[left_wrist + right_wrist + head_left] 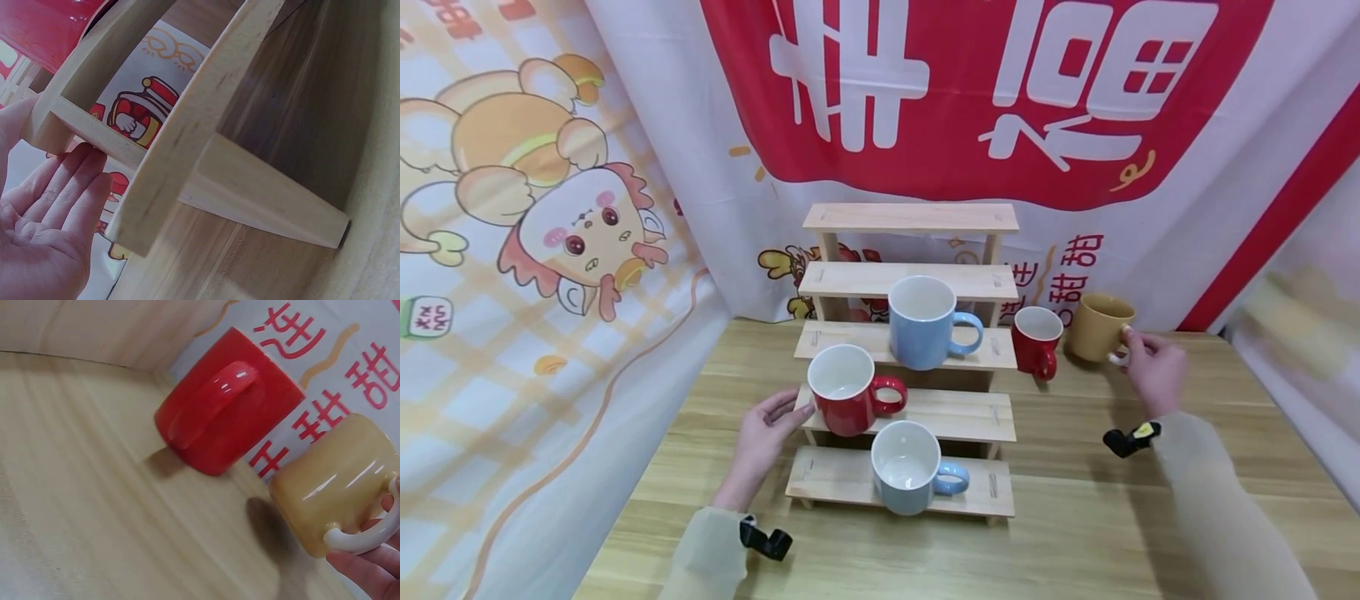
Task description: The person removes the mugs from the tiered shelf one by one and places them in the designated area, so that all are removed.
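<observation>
My right hand (1153, 371) pinches the white handle of a tan mug (1102, 327). In the right wrist view the mug (340, 481) tilts over its shadow, with fingers (369, 572) at the handle. Just left of it, a red mug (1037, 337) stands on the table, handle toward me. My left hand (767, 433) is at the left end of a stepped wooden rack (955, 414), beside another red mug (844, 400) on its second step. Its fingers (69, 194) are fairly straight, fingertips right at the rack's wood.
A blue mug (922, 329) sits on the third step, and a pale blue-grey mug (906, 475) on the lowest. The two top steps (910, 217) rise behind them. Printed cloth (655, 167) hangs at the back and left of the wooden table (1075, 533).
</observation>
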`<state>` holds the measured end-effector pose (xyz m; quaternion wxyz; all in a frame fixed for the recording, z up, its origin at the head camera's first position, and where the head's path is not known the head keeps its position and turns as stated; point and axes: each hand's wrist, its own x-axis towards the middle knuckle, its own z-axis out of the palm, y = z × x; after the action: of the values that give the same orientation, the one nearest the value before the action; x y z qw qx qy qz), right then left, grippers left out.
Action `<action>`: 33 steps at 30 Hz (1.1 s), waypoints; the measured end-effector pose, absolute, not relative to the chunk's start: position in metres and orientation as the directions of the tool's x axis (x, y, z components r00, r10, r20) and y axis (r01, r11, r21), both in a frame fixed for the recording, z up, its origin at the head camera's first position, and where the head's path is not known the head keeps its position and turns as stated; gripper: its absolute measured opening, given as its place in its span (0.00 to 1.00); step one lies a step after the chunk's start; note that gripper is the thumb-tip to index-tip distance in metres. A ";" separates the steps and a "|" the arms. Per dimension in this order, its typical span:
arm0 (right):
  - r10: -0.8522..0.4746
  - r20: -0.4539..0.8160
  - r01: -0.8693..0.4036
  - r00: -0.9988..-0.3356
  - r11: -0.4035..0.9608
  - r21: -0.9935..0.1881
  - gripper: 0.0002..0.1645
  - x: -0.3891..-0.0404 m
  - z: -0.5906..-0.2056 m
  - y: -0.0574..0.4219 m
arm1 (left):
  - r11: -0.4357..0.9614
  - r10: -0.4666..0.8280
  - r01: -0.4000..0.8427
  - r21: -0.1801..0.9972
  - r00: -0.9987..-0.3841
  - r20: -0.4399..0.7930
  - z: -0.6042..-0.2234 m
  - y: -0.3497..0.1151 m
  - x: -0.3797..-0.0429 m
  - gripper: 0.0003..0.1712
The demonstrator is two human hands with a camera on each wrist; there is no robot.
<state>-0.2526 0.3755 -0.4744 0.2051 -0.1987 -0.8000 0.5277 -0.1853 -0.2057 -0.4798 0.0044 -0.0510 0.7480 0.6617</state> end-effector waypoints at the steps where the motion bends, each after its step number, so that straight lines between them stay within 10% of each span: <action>1: 0.541 0.122 0.104 -0.832 0.368 -0.924 0.28 -0.253 -0.477 0.375 | 0.116 -0.072 -0.084 0.990 -0.995 -0.076 -0.480 -0.205 -0.185 0.32; 33: 0.540 0.090 0.143 -0.837 0.374 -0.916 0.28 -0.226 -0.498 0.360 | 0.098 -0.083 -0.085 0.992 -0.994 -0.077 -0.480 -0.204 -0.186 0.31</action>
<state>-0.2261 0.3604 -0.4981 0.1916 -0.2116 -0.8064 0.5179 -0.1855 -0.2035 -0.4796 0.0009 -0.0567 0.7408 0.6693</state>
